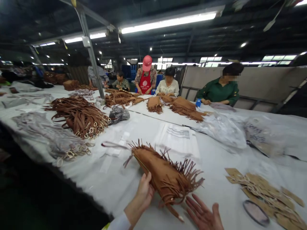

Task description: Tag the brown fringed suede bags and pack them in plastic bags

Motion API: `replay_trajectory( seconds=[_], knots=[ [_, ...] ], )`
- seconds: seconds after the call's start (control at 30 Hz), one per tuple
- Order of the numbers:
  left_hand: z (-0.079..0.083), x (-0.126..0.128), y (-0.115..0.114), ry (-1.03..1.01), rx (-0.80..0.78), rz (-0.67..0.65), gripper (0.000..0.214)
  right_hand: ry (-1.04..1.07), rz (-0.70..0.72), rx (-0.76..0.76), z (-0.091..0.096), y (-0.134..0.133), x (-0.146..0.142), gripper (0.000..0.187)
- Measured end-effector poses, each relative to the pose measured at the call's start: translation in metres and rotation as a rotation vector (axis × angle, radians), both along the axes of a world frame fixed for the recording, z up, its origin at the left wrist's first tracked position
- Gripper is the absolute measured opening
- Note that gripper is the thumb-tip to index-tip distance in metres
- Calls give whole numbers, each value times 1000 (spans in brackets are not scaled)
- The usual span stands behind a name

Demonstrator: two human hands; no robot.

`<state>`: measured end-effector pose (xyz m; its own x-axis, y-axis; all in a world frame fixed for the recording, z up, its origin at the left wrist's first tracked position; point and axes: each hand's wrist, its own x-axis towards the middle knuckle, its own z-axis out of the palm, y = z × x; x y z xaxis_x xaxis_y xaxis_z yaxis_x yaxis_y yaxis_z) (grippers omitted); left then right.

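Observation:
A brown suede bag with long fringe (165,174) lies tilted on the white table (112,182) in front of me. My left hand (144,190) grips the bag's near edge, fingers curled round it. My right hand (203,214) is open, palm up and fingers spread, just right of the bag's lower corner and not touching it. A thin strap end (112,145) trails from the bag to the left.
A pile of brown straps with metal clasps (80,116) sits at left, wrapped straps (57,139) nearer. Paper tags (266,191) lie at right, plastic bags (223,127) behind. Several people work on fringed bags (184,108) at the far side.

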<state>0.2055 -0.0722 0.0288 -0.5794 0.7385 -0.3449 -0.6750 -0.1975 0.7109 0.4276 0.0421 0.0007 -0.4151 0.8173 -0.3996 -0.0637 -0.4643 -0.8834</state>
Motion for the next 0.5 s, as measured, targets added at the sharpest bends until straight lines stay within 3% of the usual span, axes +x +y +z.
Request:
replay_trajectory(
  seconds=[0.1, 0.17, 0.23, 0.3, 0.4, 0.5],
  knots=[
    [-35, 56, -29, -59, -219, -253, 55, -67, -32, -48, 18, -27, -7, 76],
    [-43, 69, -47, 13, -350, -449, 55, -167, -53, 29, 23, -35, -8, 79],
    [-40, 64, -62, 119, -425, -569, 49, -248, -71, 80, 21, -35, -7, 80],
    [-31, 45, -76, 238, -439, -533, 36, -287, -67, 103, 15, -32, -6, 79],
    [-15, 2, -100, 785, -518, -259, 16, -310, -57, 153, 5, -27, -5, 76],
    [-6, -40, -125, 1385, -787, -66, 35, -351, -67, 181, 2, -22, -8, 71]
  ],
)
